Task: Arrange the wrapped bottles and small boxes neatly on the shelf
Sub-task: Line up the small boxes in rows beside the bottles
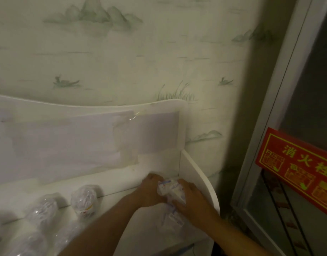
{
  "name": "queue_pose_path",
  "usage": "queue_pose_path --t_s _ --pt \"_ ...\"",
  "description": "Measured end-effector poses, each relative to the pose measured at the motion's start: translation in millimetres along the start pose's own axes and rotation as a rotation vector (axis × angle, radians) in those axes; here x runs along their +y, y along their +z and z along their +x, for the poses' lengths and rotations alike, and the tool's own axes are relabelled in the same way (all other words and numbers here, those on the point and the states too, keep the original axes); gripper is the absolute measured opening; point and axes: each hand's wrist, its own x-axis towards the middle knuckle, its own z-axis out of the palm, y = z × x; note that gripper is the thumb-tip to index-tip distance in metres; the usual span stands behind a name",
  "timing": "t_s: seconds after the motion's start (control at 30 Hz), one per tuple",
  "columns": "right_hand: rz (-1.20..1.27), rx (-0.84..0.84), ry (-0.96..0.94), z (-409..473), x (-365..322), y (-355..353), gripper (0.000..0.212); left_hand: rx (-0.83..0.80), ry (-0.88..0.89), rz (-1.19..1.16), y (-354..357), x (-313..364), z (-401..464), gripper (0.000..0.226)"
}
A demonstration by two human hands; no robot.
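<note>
A small white box with blue print (170, 189), wrapped in clear film, sits in the right back corner of the white shelf (122, 183). My left hand (149, 191) grips it from the left and my right hand (192, 200) grips it from the right and front. Another small box (174, 218) lies just in front, under my right wrist. Clear-wrapped bottles stand in a row to the left: one (84, 200) nearest, another (44, 209) further left. More wrapped shapes at the lower left are blurred.
The shelf's white side panel (197, 174) rises right beside the box, and its back board (85, 133) is covered with taped paper. Patterned wallpaper lies behind. A metal-framed glass cabinet door (269, 126) with a red sign (299, 165) stands to the right.
</note>
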Motion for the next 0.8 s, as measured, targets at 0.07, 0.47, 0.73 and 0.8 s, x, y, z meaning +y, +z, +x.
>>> queue_pose_path --t_s 0.07,0.47,0.73,0.8 --pt "-0.020 -0.017 -0.043 10 -4 -3 0.075 0.062 -0.046 0.096 -14 -16 -8 0.069" --pt "-0.109 -0.226 -0.231 86 -56 5 0.079 -0.020 -0.174 0.327 -39 -92 -67 0.070" --pt "-0.170 -0.249 -0.327 103 -53 41 0.068 -0.068 -0.218 0.392 -21 -100 -64 0.069" --pt "-0.252 -0.216 -0.319 106 -52 45 0.058 -0.068 -0.238 0.416 -21 -102 -63 0.068"
